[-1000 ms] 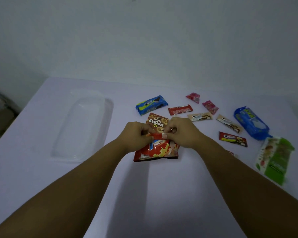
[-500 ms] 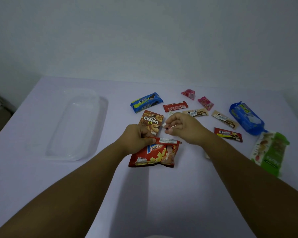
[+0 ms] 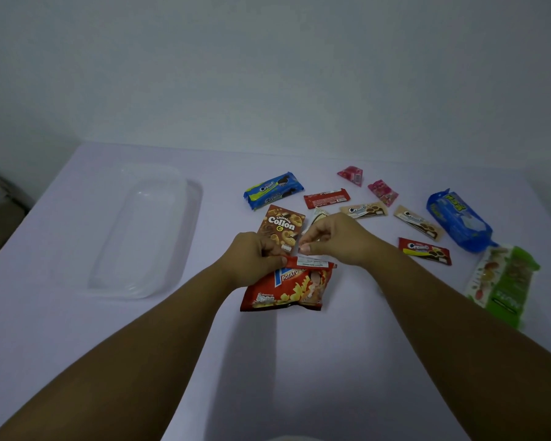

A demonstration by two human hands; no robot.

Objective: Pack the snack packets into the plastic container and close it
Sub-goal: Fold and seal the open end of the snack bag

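Your left hand [image 3: 255, 259] has its grip pinched on the top edge of the red potato snack packet [image 3: 288, 286]. Your right hand [image 3: 334, 240] hovers just above with thumb and finger pinched, on what I can't tell. The clear plastic container [image 3: 147, 230] lies well off at 9 o'clock, its long axis running 12 to 6, so the left hand's nearer.

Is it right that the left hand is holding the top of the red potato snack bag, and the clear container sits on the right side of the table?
Not quite. The head view shows the left hand gripping the top of the red potato snack bag, but the clear container sits on the left side of the table, not the right.
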